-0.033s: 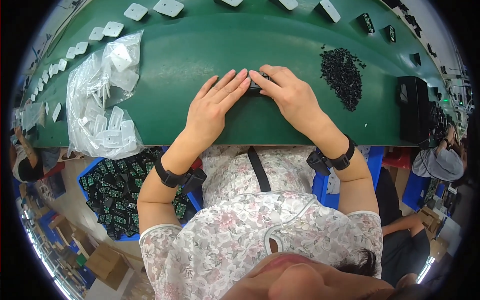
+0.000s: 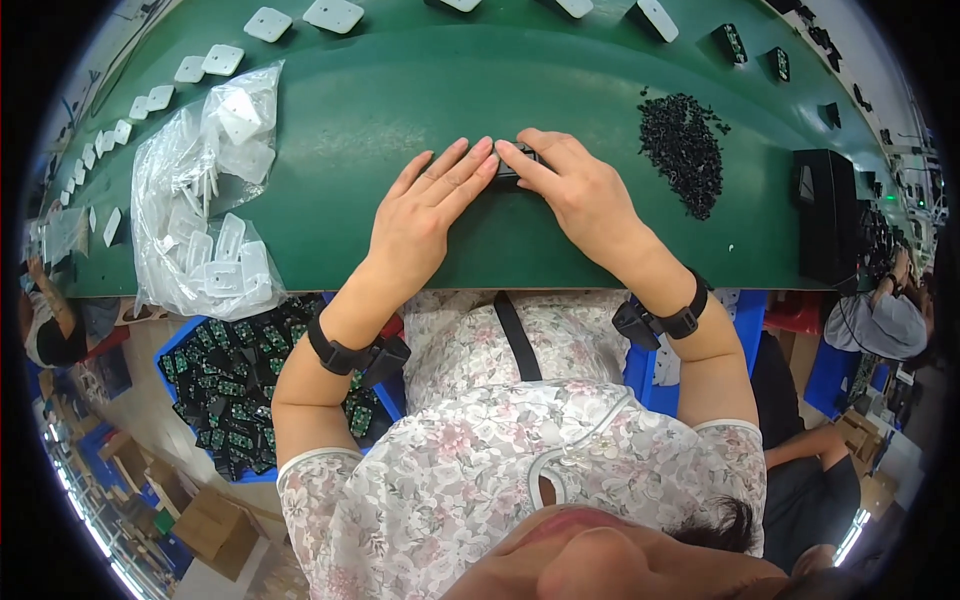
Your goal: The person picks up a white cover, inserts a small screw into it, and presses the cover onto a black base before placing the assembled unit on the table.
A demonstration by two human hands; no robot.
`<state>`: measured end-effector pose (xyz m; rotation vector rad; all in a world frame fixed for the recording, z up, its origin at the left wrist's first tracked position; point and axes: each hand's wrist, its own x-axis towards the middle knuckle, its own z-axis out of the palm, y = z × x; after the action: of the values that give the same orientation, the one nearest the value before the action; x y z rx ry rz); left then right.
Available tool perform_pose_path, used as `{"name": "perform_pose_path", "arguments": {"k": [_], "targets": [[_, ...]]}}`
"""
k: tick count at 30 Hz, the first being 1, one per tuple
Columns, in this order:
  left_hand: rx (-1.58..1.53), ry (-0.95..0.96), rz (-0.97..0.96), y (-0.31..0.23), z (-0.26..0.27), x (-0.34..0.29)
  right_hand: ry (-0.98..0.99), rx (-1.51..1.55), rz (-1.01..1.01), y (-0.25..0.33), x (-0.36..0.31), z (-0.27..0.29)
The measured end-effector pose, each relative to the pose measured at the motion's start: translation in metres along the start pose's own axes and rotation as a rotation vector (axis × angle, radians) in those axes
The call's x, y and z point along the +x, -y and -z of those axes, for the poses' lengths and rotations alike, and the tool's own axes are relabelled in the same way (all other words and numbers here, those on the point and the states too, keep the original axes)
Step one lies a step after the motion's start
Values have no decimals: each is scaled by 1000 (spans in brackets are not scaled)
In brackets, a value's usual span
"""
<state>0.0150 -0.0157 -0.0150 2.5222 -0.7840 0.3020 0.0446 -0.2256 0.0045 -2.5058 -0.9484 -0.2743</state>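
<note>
A small dark part, a black housing, lies on the green table under my fingertips; most of it is covered, so its exact kind is hard to make out. My right hand grips it from the right, with thumb and bent fingers around it. Fingers stretched out and fairly flat, my left hand rests its index fingertip against the part's left end. To the right of my right hand sits a pile of small black pieces. On the left lies a clear plastic bag with white plastic plates in it.
White plates and black housings with green boards form a curved row along the table's far side. A black box stands at the right. Below the table edge, a blue bin holds many black-and-green units. Co-workers sit at both sides.
</note>
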Motion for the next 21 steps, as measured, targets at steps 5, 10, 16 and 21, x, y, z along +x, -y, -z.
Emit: {"name": "perform_pose_path", "arguments": {"k": [5, 10, 16, 21], "targets": [[64, 23, -65, 1, 3, 2, -58, 44, 3, -5, 0, 1], [52, -78, -59, -10, -9, 14, 45, 408, -175, -28, 18, 7], [-473, -30, 455, -15, -6, 43, -3, 1017, -472, -33, 15, 7], [-874, -143, 379, -33, -26, 68, -286, 1052, -395, -39, 11, 31]]}}
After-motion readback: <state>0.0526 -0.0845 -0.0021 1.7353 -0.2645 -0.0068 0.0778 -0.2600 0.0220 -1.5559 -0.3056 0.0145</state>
